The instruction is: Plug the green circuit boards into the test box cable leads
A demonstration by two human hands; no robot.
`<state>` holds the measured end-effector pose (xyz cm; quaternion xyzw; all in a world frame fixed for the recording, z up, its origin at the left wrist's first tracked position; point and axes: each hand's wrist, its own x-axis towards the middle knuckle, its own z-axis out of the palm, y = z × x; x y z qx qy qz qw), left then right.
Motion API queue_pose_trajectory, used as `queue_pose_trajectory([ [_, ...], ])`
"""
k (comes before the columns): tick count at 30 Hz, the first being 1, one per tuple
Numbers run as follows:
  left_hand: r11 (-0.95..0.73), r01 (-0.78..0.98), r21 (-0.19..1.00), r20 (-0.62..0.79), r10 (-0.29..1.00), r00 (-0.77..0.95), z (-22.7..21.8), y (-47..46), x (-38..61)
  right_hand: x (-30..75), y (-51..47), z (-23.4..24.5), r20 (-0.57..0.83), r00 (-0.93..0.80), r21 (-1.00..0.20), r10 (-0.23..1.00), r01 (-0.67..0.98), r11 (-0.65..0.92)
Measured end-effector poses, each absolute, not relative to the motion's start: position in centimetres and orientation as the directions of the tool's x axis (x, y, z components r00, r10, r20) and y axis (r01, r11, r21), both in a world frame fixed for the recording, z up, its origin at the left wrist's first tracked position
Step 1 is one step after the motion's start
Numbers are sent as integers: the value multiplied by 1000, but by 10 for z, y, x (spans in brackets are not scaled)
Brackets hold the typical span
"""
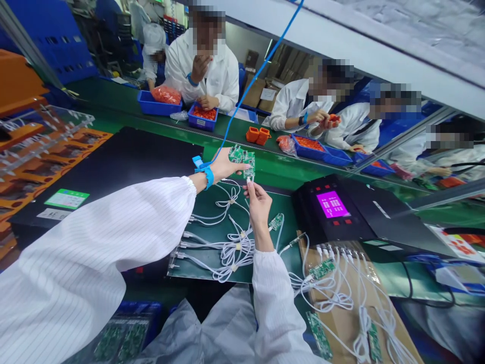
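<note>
No legible text; purple screen (332, 203) unreadable

The left sleeve (113, 242) and right sleeve (275, 298) are made of white, finely pinstriped cloth, gathered at elastic cuffs. A blue strap (207, 176) is fastened at the wrist of the left hand (227, 164), with a thin blue cable (258, 75) attached.

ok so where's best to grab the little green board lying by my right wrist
Probably pinch the small green board by its two long edges, coming from above on the right hand side. It lies flat on the green mat, and a white cable leaves its near end.
</note>
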<state>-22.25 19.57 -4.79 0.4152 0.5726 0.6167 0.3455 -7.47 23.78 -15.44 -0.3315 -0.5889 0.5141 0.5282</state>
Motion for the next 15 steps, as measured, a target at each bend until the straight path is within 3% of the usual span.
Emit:
queue_pose_trajectory([
  [5, -116, 133, 984, 162, 892, -422, -47, 196, -223, -74, 237, -162, 285, -228, -957, 931, -121, 263],
  [8, -136, 235, 962, 220, 897, -384, -54, 198, -226, -68, 237, -159, 433, -145, -899, 890, 8, 439],
  [11, -128, 361, 924, 269, 888, -374, -62, 202, -228, -61, 237, -150, 614, -69, -767, 786, 179, 616],
  [15, -129, 470, 873, 317, 883, -347, -65, 202, -224, -58, 237, -137, 671, -62, -714, 738, 212, 667],
])
